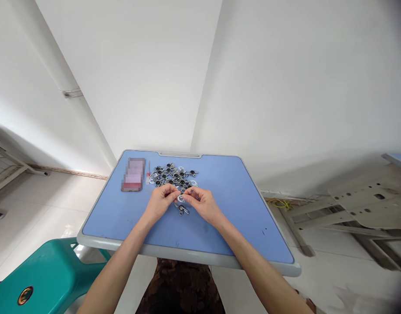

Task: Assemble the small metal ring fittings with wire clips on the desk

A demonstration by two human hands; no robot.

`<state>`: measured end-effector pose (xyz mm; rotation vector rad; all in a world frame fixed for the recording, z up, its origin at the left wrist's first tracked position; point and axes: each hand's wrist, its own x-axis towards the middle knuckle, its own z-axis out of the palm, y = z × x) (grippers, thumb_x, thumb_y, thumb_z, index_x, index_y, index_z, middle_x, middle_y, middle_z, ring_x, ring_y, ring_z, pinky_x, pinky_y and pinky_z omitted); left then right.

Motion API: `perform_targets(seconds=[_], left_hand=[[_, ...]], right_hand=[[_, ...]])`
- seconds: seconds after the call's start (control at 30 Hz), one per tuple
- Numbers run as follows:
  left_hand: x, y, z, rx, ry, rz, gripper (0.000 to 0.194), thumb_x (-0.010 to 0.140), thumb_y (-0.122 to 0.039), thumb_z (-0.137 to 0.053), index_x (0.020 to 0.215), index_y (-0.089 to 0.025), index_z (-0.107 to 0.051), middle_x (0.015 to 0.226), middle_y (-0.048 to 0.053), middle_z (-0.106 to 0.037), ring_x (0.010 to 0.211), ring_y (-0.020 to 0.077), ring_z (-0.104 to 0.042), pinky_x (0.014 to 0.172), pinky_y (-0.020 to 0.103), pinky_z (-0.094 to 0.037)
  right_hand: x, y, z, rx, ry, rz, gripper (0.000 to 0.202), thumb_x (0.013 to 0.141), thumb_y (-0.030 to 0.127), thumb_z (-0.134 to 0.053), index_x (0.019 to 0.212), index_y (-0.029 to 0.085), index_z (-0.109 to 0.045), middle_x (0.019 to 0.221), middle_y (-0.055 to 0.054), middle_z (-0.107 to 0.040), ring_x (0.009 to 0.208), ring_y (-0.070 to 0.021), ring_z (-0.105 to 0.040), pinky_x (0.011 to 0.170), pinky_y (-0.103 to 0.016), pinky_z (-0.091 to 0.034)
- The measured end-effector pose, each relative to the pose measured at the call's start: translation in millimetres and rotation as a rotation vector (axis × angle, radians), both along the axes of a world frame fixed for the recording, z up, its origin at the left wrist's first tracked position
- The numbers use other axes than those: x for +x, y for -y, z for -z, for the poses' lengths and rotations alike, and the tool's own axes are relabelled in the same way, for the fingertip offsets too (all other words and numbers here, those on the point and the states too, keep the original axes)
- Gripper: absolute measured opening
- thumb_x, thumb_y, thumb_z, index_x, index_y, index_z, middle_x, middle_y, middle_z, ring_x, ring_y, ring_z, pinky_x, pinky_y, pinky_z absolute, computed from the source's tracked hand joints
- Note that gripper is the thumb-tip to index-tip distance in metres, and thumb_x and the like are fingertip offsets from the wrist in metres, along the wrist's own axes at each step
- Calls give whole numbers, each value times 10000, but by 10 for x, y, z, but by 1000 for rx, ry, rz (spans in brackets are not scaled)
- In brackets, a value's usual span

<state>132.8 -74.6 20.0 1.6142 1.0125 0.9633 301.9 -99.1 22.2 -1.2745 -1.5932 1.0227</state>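
Observation:
My left hand (pixel 163 200) and my right hand (pixel 202 203) meet above the blue table (pixel 122 222), fingertips pinched close together. Between them shows a small white ring-like plate (pixel 180 199), partly covered by the fingers. Just below the fingertips, a single dark metal latch-like part (pixel 181 209) with a small lever lies on the tabletop. Beyond my hands spreads a pile of similar metal parts with round black centres (pixel 169 174). More white plates (pixel 194 183) lie among them, and my fingers hide the pile's near edge.
A screwdriver (pixel 147 174) with a clear and red handle lies left of the pile, beside a blurred-out phone-like rectangle (pixel 134 174). A green stool (pixel 46 270) stands at lower left. Another desk's frame (pixel 344 205) is at right, and a white wall (pixel 148 74) rises behind.

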Motion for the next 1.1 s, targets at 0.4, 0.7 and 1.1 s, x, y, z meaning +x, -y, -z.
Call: perform_targets(seconds=[0.4, 0.7, 1.1], left_hand=[[6, 62, -58, 166, -183, -54, 169, 851, -278, -496, 755, -167, -579, 718, -2, -616, 647, 119, -529, 613, 222, -408], [-34, 51, -30, 189, -311, 56, 134, 817, -189, -529, 844, -186, -661, 811, 12, -642, 747, 145, -564, 679, 251, -426], [-153, 82, -52, 240, -366, 304, 272, 779, -76, -574, 989, -222, -668, 954, 20, -614, 924, 160, -553, 838, 285, -438]], right_hand=[[256, 29, -129, -12, 107, -165, 227, 794, 376, -586, 753, 164, -658, 639, 15, -550, 553, -97, -408, 536, -226, -340], [316, 34, -155, -7, 275, -372, 196, 828, 311, -580, 752, 178, -704, 693, -12, -622, 657, -126, -528, 630, -229, -390], [433, 69, -190, -97, 292, -263, 204, 826, 343, -557, 762, 167, -637, 554, 43, -467, 512, -85, -378, 507, -216, -318]])
